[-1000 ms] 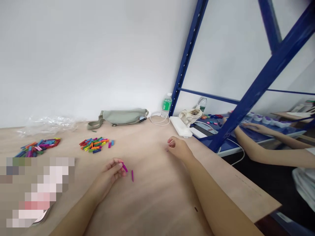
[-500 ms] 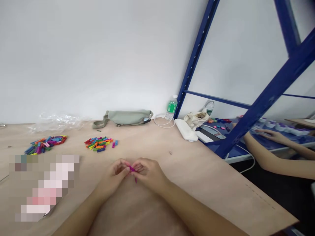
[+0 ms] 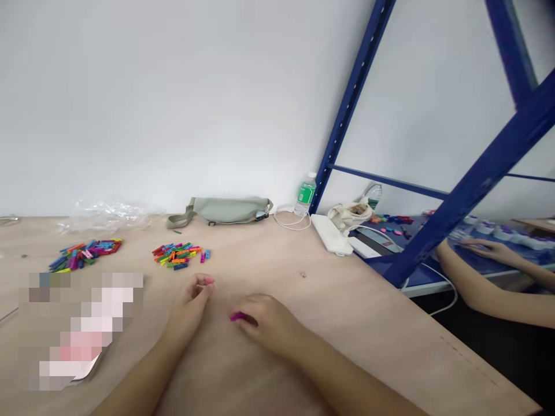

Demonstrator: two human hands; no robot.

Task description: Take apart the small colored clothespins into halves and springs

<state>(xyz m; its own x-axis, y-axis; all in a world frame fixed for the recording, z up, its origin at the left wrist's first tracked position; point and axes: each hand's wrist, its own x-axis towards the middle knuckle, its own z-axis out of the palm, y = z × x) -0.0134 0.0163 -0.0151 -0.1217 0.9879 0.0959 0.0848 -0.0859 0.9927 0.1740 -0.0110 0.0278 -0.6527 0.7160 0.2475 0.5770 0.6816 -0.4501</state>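
My right hand [image 3: 266,318] pinches a small purple clothespin [image 3: 237,316] between thumb and fingers, low over the table, and part of the clip is hidden by the fingers. To its left, my left hand [image 3: 193,297] is loosely curled with thumb and fingertips slightly apart, and nothing shows in it. Just beyond the left hand lies a pile of colourful clothespins [image 3: 177,254], with a couple of loose clips [image 3: 205,256] at its right side. A second, larger heap of clothespins [image 3: 84,254] sits farther left.
Along the wall are crumpled clear plastic [image 3: 104,215], a grey-green waist bag [image 3: 232,210] and a water bottle [image 3: 306,195]. A white power bank [image 3: 330,234] lies beside the blue rack post [image 3: 410,254]. At right, another person's arms [image 3: 489,289] reach over a blue table. A blurred-out patch covers the left front.
My hands have parted: the left moved left and released the clothespin, while the right drew slightly down, keeping the clip. The view has shifted a little.
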